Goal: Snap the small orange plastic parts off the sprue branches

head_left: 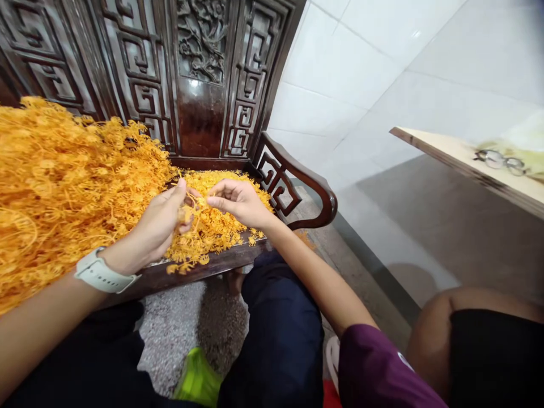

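— What did the hands hold?
— The left hand [159, 224] had its fingers shut on a small orange bit [192, 208]. It was over the bench [212, 263], next to the big pile [63, 181]. The right hand [240, 201] pinched the same bit.
— How could they do it well?
— I think by holding close together and pulling softly, so nothing snapped.
— What was hard to see?
— The bit's shape, because the fingers hid it. The glasses [501, 160] were blurry.

Single head-worn view, facing forward and down, close over the carved bench [199, 119]
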`<state>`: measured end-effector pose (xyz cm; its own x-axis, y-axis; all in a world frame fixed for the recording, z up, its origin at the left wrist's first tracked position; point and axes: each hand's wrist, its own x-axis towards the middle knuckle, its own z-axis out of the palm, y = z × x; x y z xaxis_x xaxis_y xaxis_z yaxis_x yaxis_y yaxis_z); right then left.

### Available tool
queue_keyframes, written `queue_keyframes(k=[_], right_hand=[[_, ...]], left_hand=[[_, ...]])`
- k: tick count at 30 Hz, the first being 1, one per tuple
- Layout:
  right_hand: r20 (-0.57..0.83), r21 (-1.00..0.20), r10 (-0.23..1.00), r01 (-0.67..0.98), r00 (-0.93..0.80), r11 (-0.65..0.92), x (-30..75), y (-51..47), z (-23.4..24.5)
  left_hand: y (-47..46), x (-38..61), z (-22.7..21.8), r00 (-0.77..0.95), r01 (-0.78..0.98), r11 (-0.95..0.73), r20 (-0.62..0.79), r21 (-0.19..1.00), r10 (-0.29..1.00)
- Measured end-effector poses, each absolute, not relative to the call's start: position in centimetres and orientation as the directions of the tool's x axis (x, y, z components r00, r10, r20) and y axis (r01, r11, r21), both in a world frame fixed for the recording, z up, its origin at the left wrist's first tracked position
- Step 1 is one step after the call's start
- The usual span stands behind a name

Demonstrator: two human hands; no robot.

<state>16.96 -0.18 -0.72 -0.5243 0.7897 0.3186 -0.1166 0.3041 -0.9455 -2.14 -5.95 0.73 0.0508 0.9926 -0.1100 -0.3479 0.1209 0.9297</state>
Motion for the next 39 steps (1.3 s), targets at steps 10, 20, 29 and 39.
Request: queue_keyframes(k=[10,20,29,39], right_hand=[[0.338,-0.936,0.833,-0.253,-0.438,0.247,17.7,0.7,-1.7],[0.219,-0.974,0.861,-0.157,-0.459,0.164,17.2,0.0,-2.6],[0.104,-0.994,0.788,-0.077,-0.607,0.072,17.3,-1.3,-1.4],[0.225,-0.974,0.825,-0.085,-0.518,0.212,17.7,-1.5,-1.5]], left_hand=[[-6.0,-1.4,1.7,0.111,-0.192,0.153,-0.133,0.969,0.985],[-5.5,-1.9,0.6,-0.047,-0.207,0.002,-0.012,0.978,0.999],[-5.3,-2.3,-0.4,-0.025,-0.116,-0.064,0.061,0.991,0.998],[-5.6,-1.6,-0.4,0.049,0.069,-0.223,0.22,0.972,0.974]])
